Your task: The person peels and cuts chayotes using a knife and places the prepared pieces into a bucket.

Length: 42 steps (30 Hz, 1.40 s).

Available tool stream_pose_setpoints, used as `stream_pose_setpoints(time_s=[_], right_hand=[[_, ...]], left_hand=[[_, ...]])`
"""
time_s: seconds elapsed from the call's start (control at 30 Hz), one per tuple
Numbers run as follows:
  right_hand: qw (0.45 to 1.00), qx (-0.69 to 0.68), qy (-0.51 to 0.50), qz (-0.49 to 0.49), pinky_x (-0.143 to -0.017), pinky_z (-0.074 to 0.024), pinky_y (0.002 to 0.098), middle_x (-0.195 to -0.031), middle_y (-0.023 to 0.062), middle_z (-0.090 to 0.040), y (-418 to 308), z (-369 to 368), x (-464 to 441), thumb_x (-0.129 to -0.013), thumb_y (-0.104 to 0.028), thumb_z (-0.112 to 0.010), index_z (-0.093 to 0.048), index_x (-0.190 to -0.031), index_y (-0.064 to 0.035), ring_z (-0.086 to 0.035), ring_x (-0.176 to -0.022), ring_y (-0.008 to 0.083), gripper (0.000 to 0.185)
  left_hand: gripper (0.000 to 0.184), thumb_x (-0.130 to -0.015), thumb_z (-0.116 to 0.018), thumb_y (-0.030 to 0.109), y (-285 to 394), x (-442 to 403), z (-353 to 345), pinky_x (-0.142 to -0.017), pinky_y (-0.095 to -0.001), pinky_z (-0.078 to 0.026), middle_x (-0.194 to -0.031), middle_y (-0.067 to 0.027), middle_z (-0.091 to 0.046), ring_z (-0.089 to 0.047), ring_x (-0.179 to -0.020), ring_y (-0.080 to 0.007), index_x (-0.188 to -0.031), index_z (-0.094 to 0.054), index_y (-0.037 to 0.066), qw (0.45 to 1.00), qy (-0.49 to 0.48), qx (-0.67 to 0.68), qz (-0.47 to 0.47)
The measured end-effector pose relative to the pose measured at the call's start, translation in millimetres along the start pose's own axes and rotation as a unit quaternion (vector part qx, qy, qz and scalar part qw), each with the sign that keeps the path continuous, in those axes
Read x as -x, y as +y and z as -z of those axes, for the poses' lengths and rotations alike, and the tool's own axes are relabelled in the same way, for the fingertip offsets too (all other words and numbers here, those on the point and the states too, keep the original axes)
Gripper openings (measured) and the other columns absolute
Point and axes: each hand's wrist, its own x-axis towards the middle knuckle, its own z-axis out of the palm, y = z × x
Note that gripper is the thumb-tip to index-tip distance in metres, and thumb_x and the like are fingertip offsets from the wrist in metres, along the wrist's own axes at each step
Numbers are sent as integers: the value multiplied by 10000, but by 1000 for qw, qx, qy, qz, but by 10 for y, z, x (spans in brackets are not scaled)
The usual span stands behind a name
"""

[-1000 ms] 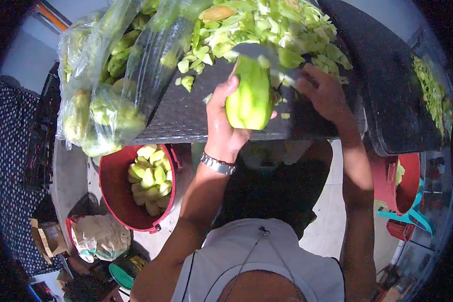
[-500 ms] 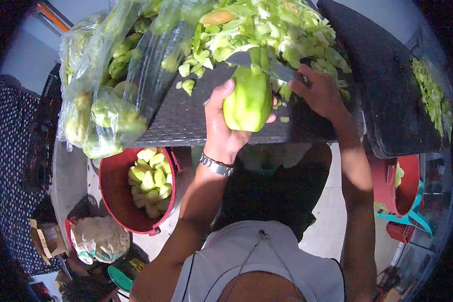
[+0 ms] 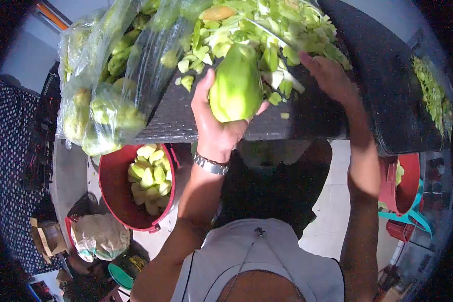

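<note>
Head view: mid-paring, our left hand (image 3: pixel 217 133) clamps the green fruit (image 3: pixel 236 88), our right hand (image 3: pixel 333 82) grips the knife (image 3: pixel 270 32); another stroke would need steadiness.

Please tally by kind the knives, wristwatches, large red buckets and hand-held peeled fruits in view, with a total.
Knife, in the right hand: 1
Wristwatch, on the left wrist: 1
Large red buckets, left bucket and right bucket: 2
Peeled green fruit, in the left hand: 1
Total: 5
</note>
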Motion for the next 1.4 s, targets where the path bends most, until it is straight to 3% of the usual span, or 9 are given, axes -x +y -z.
stream_pose_setpoints(time_s=[0.13, 0.33, 0.37, 0.57, 0.67, 0.73, 0.8, 1.0, 1.4], right_hand=[[991, -48, -52, -116, -734, -472, 414, -748, 142, -611, -720, 240, 219, -978, -608, -516, -657, -942, -6, -594, -718, 282, 619], [974, -213, -8, -74, -710, -550, 418, -771, 175, -703, -1181, 1, 435, -821, -665, -698, -685, -899, 12, -714, -733, 316, 681], [982, -154, -8, -106, -657, -489, 364, -749, 125, -649, -1230, 28, 346, -815, -647, -715, -647, -863, 27, -616, -689, 210, 679], [982, -72, 50, -166, -684, -506, 401, -753, 135, -667, -603, 69, -425, -811, -707, -679, -649, -812, 19, -623, -679, 221, 727], [980, -150, 112, -70, -691, -508, 416, -725, 146, -658, -756, -91, -89, -815, -654, -711, -651, -866, 11, -655, -694, 256, 670], [982, -170, 50, -59, -658, -517, 439, -689, 145, -646, -1078, -111, 399, -777, -601, -772, -614, -907, -4, -682, -679, 324, 631], [997, -75, -9, -4, -588, -515, 439, -657, 127, -630, -1277, -139, 786, -706, -579, -834, -564, -916, -32, -681, -644, 367, 646], [994, 31, 40, 92, -534, -517, 422, -596, 86, -592, -1361, -179, 1010, -606, -674, -844, -524, -889, -77, -671, -584, 324, 734], [987, 54, 75, 128, -535, -526, 435, -592, 95, -600, -1354, -190, 1023, -584, -702, -832, -519, -905, -84, -671, -579, 327, 763]], left_hand=[[564, -947, -544, 479, 7, -166, 124, -925, -619, -507, -1276, -157, -637, -634, -1140, -355, -1352, -557, 86, 997, 2, -65, -37], [623, -889, -614, 381, -66, -42, 156, -880, -619, -559, -1231, -204, -643, -658, -1087, -375, -1365, -497, -4, 991, -43, -125, 34], [639, -877, -629, 368, -91, -18, 172, -852, -608, -574, -1225, -219, -640, -668, -1065, -379, -1366, -489, -18, 983, -61, -166, 37], [680, -875, -647, 386, -102, 91, 176, -791, -575, -604, -1213, -231, -640, -690, -1001, -380, -1394, -469, -16, 985, -80, -147, 43], [615, -924, -597, 425, -61, 99, 131, -800, -589, -589, -1223, -197, -649, -691, -992, -371, -1384, -503, 28, 994, -21, -107, 22], [576, -957, -560, 458, -54, 51, 97, -802, -601, -575, -1222, -171, -658, -689, -995, -359, -1368, -534, 56, 997, 24, -78, 10], [500, -979, -581, 460, -121, -13, 231, -775, -489, -596, -1165, -137, -671, -699, -941, -289, -1274, -570, 57, 999, 28, 17, -22], [460, -961, -595, 458, -155, 33, 86, -794, -414, -588, -1026, -123, -712, -708, -881, -260, -1193, -626, 63, 1000, -23, 11, 4], [453, -947, -587, 438, -225, 42, 49, -776, -414, -586, -1011, -139, -712, -708, -853, -272, -1173, -626, 47, 999, 17, 33, -6]])
